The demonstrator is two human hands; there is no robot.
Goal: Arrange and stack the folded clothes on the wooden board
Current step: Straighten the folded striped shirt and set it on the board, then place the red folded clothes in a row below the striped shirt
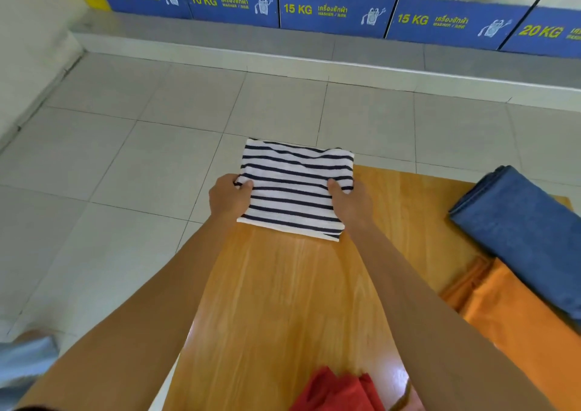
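A folded white shirt with navy stripes [295, 187] is held over the far left corner of the wooden board [283, 300]. My left hand [228, 198] grips its left edge, thumb on top. My right hand [350, 204] grips its right edge the same way. The shirt's far end juts past the board's far edge above the floor. A folded blue denim piece [528, 234] lies at the board's right side, partly on top of a folded orange cloth [515, 319]. A red garment [339, 391] sits at the board's near edge between my forearms.
Pale floor tiles [141, 165] surround the board on the left and far side. A row of washing machines with blue 10 KG, 15 KG and 20 KG labels [333, 11] stands on a grey raised plinth [220, 38] at the back. A light blue cloth [22, 363] shows at bottom left.
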